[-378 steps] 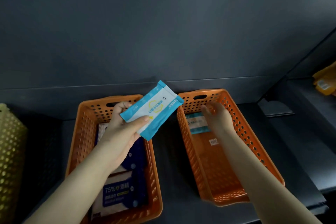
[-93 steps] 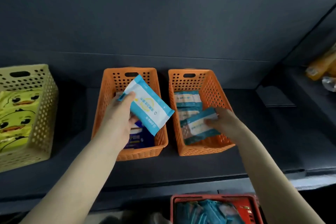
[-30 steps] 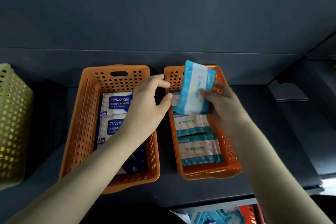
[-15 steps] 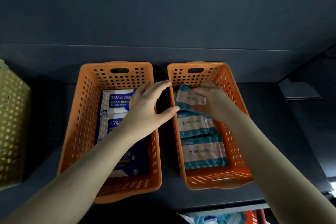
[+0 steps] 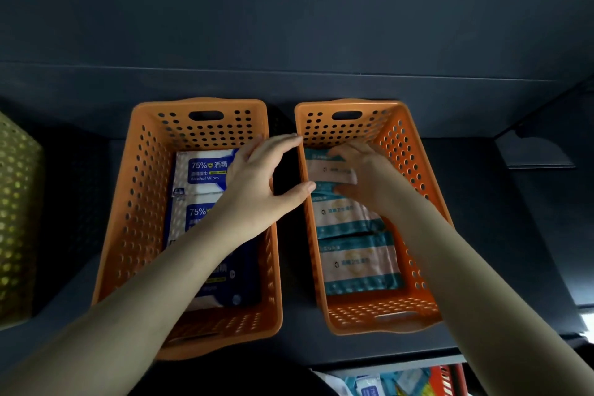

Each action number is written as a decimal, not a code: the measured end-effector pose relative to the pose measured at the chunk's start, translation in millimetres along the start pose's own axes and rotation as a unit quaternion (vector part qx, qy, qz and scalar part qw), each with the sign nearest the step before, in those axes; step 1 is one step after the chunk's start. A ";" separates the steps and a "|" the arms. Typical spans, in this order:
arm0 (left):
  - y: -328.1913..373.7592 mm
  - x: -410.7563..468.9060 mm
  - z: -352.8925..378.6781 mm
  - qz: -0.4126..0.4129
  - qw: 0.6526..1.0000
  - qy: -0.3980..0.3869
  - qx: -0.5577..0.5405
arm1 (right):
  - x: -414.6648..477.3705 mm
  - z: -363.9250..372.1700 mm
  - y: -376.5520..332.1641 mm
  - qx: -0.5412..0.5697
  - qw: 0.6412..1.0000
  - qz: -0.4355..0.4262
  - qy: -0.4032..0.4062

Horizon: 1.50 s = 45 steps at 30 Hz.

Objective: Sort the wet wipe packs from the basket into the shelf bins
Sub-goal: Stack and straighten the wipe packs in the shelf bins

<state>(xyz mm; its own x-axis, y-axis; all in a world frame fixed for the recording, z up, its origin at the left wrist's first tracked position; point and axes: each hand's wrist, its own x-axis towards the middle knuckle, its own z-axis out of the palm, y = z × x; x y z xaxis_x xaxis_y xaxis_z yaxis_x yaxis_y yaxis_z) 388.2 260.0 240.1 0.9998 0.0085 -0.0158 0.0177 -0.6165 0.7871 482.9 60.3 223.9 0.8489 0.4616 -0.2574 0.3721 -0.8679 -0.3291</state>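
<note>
Two orange bins stand side by side on a dark shelf. The left bin (image 5: 141, 170) holds blue-and-white alcohol wipe packs (image 5: 202, 170). In the right bin (image 5: 414, 164), teal-and-white wipe packs (image 5: 356, 264) lie in a row. My right hand (image 5: 366, 173) is inside the right bin, at its back, with fingers and thumb around the rearmost teal wipe pack (image 5: 324, 169), which lies nearly flat. My left hand (image 5: 263, 183) hovers over the gap between the bins, fingers spread and holding nothing.
A yellow perforated bin (image 5: 16, 219) stands at the far left of the shelf (image 5: 498, 235). Below the shelf edge, a red basket (image 5: 446, 379) with several more wipe packs (image 5: 385, 382) shows at the bottom right. A dark back wall rises behind the bins.
My right hand has lowered the teal pack from upright above the right bin to nearly flat at the bin's back. My left hand stays open between the bins.
</note>
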 end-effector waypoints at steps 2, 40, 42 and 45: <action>0.1 0.0 -0.2 0.001 1.000 -0.001 -0.001 | 1.7 0.8 2.7 -0.005 0.998 0.059 0.002; 33.8 -83.7 -50.4 0.068 0.987 0.022 0.143 | -116.6 -58.6 -60.7 0.049 0.989 0.006 0.143; 32.7 -125.6 -57.4 0.088 0.987 0.029 0.128 | -160.9 -45.6 -78.2 0.076 0.977 0.015 0.199; 20.6 -194.2 -64.1 0.086 0.995 0.013 0.051 | -229.0 -7.0 -105.8 0.108 0.958 0.024 0.264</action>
<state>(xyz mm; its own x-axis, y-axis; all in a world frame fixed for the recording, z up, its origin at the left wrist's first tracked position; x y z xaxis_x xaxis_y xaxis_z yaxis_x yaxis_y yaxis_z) 194.5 296.0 298.9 0.9877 -0.0857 0.1305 -0.1535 -0.6876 0.7097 251.7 45.1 324.0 0.9560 0.2148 0.1996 0.2894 -0.8019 -0.5228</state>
